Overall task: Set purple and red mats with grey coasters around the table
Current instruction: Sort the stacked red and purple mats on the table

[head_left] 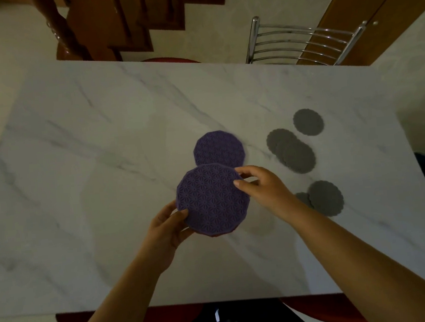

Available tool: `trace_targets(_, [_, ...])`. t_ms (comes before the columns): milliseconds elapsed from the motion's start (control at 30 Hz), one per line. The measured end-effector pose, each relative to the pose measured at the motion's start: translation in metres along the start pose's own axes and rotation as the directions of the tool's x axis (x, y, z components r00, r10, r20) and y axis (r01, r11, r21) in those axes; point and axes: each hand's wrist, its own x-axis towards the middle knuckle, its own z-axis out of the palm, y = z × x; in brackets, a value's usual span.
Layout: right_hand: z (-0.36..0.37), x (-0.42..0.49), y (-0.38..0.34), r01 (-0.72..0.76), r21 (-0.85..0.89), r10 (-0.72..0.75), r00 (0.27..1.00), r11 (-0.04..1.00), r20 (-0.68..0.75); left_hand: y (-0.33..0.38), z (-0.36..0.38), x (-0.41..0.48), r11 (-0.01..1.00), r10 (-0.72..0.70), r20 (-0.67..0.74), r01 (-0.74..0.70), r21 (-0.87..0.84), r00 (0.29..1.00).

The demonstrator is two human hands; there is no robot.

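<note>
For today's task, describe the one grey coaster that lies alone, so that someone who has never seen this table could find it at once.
Start at the white marble table and go to its right side, where the grey coasters lie. The lone coaster is the farthest one, nearest the metal chair. Unlike the others, it overlaps nothing.

Marble table [101, 145], chrome chair [298, 43], wood stairs [128, 26]

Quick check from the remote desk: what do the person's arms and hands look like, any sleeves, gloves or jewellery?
Both forearms are bare as far as the frame shows. The left hand and right hand wear no gloves, and no rings, watch or bracelets are visible.
</note>
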Motion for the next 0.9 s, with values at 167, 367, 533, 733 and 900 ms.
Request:
trace_targets(167, [-0.003,0.055,-0.001,-0.008,-0.303,-0.01,0.998,0.953,-0.056,0.012,-0.01,0.011,0.998,0.047,-0.031,-0.048,-0.036,0.998])
trace_targets(367, [0.005,0.121,-0.003,-0.208,-0.63,0.19,0.977,0.749,-0.098,0.03,-0.016,0.025,0.992,0.097,-0.099,-0.105,-0.073,0.99])
trace_targets(533, [0.015,0.144,0.0,-0.297,-0.66,0.269,0.952,0.69,-0.147,0.03,-0.026,0.025,0.988,0.107,-0.131,-0.12,-0.1,0.986])
trace_targets(733, [0.019,0.148,0.0,-0.383,-0.649,0.345,0.919,0.658,-0.192,0.023,-0.032,0.017,0.989,0.095,-0.138,-0.109,-0.099,0.986])
trace_targets(900, [0.017,0.151,-0.004,-0.387,-0.646,0.344,0.918,0.658,-0.199,0.022,-0.035,0.012,0.99,0.094,-0.125,-0.106,-0.09,0.988])
